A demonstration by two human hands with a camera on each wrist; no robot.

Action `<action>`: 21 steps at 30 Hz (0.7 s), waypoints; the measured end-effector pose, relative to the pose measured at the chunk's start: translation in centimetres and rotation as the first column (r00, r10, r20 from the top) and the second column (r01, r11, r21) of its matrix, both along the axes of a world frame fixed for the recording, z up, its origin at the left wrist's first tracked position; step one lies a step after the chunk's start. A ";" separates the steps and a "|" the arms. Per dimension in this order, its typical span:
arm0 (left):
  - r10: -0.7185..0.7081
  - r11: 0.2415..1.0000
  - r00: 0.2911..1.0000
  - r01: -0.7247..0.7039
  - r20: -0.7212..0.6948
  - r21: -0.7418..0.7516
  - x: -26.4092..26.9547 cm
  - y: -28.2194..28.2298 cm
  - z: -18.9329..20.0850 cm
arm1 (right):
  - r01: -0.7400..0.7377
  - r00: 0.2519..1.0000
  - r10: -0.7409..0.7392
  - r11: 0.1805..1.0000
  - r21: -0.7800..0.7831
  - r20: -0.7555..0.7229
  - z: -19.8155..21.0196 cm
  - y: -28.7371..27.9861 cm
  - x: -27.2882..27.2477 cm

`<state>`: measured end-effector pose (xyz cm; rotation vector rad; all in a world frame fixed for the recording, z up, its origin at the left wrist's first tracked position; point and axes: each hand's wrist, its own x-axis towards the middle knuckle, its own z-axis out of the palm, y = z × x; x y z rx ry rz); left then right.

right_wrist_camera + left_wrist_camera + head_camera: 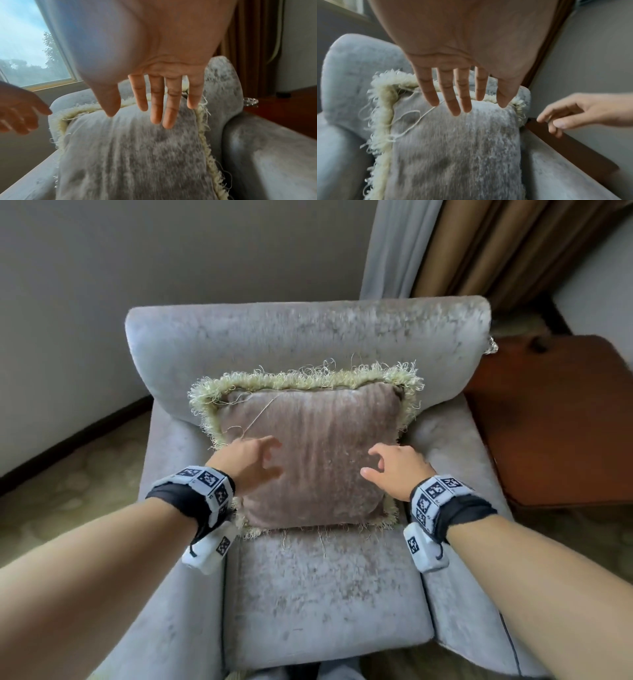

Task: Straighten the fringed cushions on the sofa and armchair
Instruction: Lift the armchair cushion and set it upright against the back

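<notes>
A mauve velvet cushion (315, 453) with a cream fringe leans upright against the back of a grey armchair (308, 337). My left hand (257, 460) hovers in front of the cushion's lower left, fingers spread and straight, holding nothing. My right hand (387, 465) hovers in front of its lower right, also spread and empty. In the left wrist view the left hand (458, 102) sits just above the cushion (453, 155), with a loose cream thread (412, 121) trailing across the fabric. The right wrist view shows the right hand (154, 112) over the cushion (133, 155).
A brown wooden side table (555, 419) stands right of the armchair. Grey and brown curtains (479, 248) hang behind it. A plain wall (137, 251) runs along the left, with patterned carpet (75, 474) on the floor. A window (25, 54) shows in the right wrist view.
</notes>
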<state>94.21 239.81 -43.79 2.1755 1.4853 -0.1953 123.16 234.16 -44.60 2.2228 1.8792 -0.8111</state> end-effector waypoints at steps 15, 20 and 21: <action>-0.445 0.883 0.872 0.465 -0.204 0.061 -6.2 -6.5 10.8 | -0.124 0.968 0.166 0.969 -0.215 0.187 12.4 -7.5 -9.1; -0.439 0.875 0.875 0.468 -0.202 0.125 -7.5 -7.4 12.2 | -0.192 0.949 0.243 0.950 -0.246 0.199 13.7 -8.3 -10.3; -0.442 0.871 0.872 0.473 -0.209 0.131 -7.5 -7.5 12.1 | -0.198 0.946 0.251 0.949 -0.247 0.205 13.8 -8.2 -10.3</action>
